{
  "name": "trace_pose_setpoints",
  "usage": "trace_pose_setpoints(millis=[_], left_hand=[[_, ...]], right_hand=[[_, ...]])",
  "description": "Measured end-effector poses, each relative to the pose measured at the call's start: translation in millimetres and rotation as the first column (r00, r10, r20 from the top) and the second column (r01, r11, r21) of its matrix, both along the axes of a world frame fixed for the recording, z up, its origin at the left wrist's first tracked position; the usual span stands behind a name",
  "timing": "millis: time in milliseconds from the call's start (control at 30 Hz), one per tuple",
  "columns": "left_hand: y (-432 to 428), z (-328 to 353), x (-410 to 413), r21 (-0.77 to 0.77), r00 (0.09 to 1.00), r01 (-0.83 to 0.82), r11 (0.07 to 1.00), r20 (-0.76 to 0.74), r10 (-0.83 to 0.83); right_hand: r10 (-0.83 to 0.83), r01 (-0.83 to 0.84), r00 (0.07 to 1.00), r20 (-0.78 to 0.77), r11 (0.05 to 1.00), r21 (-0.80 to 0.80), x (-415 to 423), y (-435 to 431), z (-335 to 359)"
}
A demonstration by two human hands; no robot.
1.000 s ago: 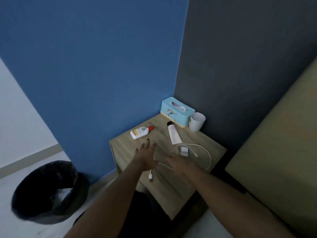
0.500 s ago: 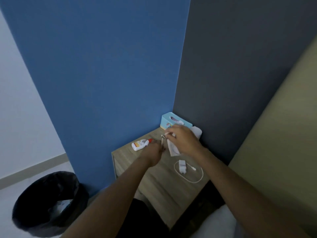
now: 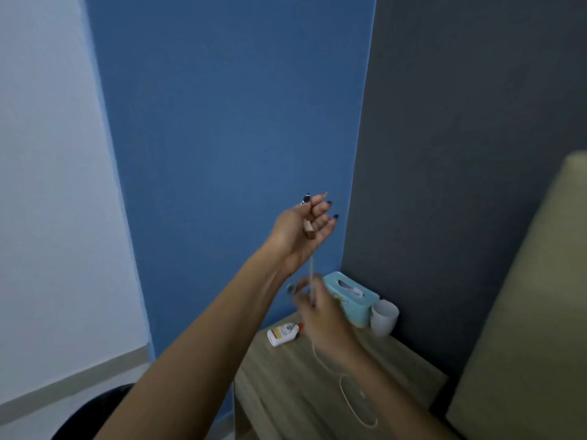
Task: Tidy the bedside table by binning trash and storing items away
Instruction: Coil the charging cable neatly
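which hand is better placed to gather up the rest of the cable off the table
Right. The right hand is low over the bedside table, already around the cable just above its slack loop. The left hand is raised high, holding the cable's plug end, far from the loop.

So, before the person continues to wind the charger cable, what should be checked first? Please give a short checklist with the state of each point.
1. Cable end held in the left hand, raised high: ok.
2. Right hand on the white cable lower down: grip blurred, cannot tell.
3. Cable free of knots: a loop lies on the bedside table; the rest is hidden behind the right arm, cannot tell.
4. Cable clear of the small bottle: ok, they are apart.
5. Cable clear of the white cup and tissue box: ok.
6. Charger plug position: not visible, cannot tell.
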State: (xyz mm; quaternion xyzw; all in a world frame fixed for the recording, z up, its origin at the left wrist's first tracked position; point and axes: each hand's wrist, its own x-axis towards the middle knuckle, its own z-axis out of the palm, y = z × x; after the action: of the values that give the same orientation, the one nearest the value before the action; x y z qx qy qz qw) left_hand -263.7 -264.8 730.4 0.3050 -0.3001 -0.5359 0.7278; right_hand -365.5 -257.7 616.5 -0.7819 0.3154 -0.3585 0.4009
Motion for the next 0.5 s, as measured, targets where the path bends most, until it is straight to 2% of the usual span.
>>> trace_pose_setpoints(millis=[67,133,200,233,300,400,433,467,500], left_hand=[[-9.7,-3.0,4.2,-0.058,0.972,-0.119,0.991,0.199,0.129],[-11.7,-6.9,19.2,-0.089,0.883,-0.277,0.957,0.369,0.290],[-9.1,-16.2,43.3,-0.135,0.733,-0.434,0.891,0.522,0.436],[-4.8,-24.4,55.5,-0.182,0.602,-0.474,0.862,0.647,0.468],[3.6,-40.9,77.3,-0.256,0.314,-0.422,0.870,0.859,0.405],[28.8,-54.1,79.1,-0.101,0.092,-0.241,0.965,0.988,0.126],[37.0,-55.4,75.5,-0.065,0.036,-0.195,0.979,0.997,0.074],[45.0,-55.7,71.1,-0.034,0.047,-0.149,0.988,0.998,0.042],[51.5,-56.1,66.0,0.000,0.123,-0.092,0.996,0.992,0.012]], right_hand=[[0.174,-0.177,0.972,-0.157,0.984,-0.007,7.0,33.8,-1.0],[0.213,-0.238,0.938,-0.272,0.969,-0.063,0.0,44.3,9.4],[0.150,-0.192,0.944,-0.294,0.974,-0.120,-15.8,37.2,32.8],[0.121,-0.168,0.948,-0.293,0.976,-0.140,-23.7,30.5,43.7],[0.070,-0.134,0.956,-0.285,0.968,-0.212,-39.8,13.6,70.4],[-0.074,-0.029,0.966,-0.249,0.922,-0.387,-53.6,-14.9,113.0],[-0.114,0.015,0.972,-0.207,0.904,-0.428,-55.0,-26.2,124.3],[-0.139,0.060,0.980,-0.146,0.892,-0.448,-56.0,-36.6,134.2],[-0.157,0.107,0.985,-0.074,0.886,-0.452,-56.1,-47.0,139.9]])
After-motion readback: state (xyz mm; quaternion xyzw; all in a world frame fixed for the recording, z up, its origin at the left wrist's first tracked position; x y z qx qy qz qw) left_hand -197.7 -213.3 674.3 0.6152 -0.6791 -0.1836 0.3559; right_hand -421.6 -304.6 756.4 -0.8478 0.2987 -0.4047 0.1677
